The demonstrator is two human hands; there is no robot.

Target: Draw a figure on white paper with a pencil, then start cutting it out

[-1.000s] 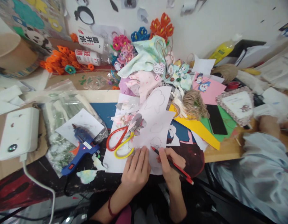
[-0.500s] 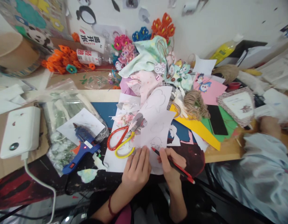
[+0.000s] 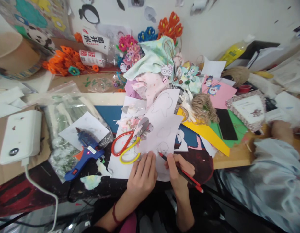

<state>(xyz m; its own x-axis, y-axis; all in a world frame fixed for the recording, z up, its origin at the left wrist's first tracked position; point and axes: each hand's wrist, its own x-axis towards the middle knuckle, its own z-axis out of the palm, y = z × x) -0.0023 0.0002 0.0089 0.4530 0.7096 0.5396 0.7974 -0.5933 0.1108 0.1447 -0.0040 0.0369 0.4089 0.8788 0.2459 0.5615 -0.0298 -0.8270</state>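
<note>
My right hand (image 3: 179, 168) grips a red and black pencil (image 3: 189, 178), its tip at the pencil drawing near the bottom of a white sheet of paper (image 3: 152, 129). Faint outlines run up that sheet. Flat on the paper's lower edge lies my left hand (image 3: 142, 173), fingers stretched out and holding nothing. Just above and left of it rest scissors (image 3: 123, 147) with one red and one yellow handle, their blades pointing up and right. Paper scraps (image 3: 130, 121) lie around the blades.
Left of the paper, a blue glue gun (image 3: 86, 152) rests partly on a white sheet, beside a white power bank (image 3: 21, 136) with a cable. Fabric pieces (image 3: 152, 84), twine (image 3: 204, 108) and a phone (image 3: 226, 124) lie farther back. A person's sleeve (image 3: 273, 178) is at right.
The pencil tip has shifted very slightly upward on the paper, with the right hand turning a little. My left hand and the scissors stay in place.
</note>
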